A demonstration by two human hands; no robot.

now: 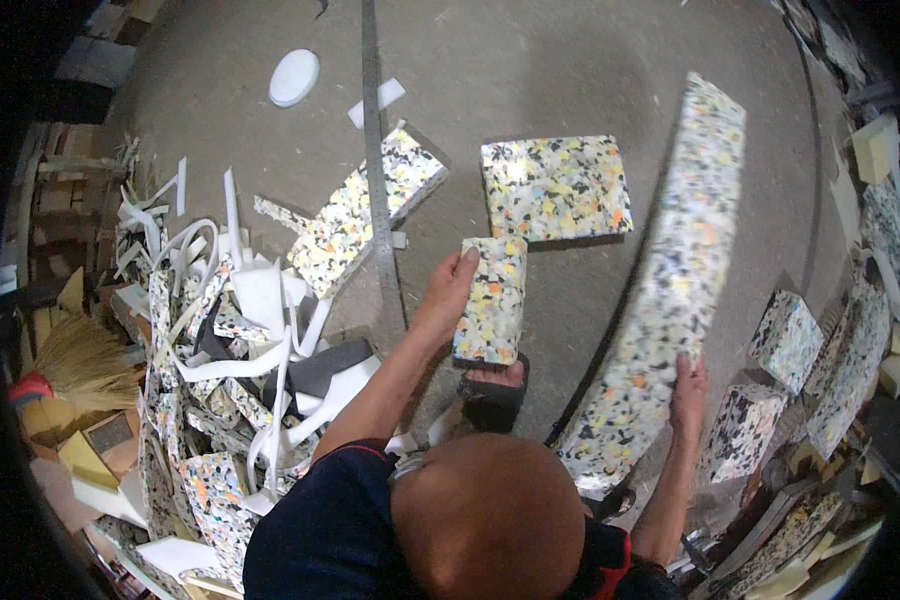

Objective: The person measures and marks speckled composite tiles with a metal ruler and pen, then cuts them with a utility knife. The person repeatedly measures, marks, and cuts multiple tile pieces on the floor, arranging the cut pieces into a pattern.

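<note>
Speckled foam block (492,300) in raised left hand (448,292); right hand (686,385) grips long slab (670,280).

No screens, signs or labels show anywhere in the scene. At the near left, just beside the straw broom (82,358), lies what may be a tan cardboard box (108,438) with a grey square on its top face. The dim rim of the view keeps me from being sure.
</note>
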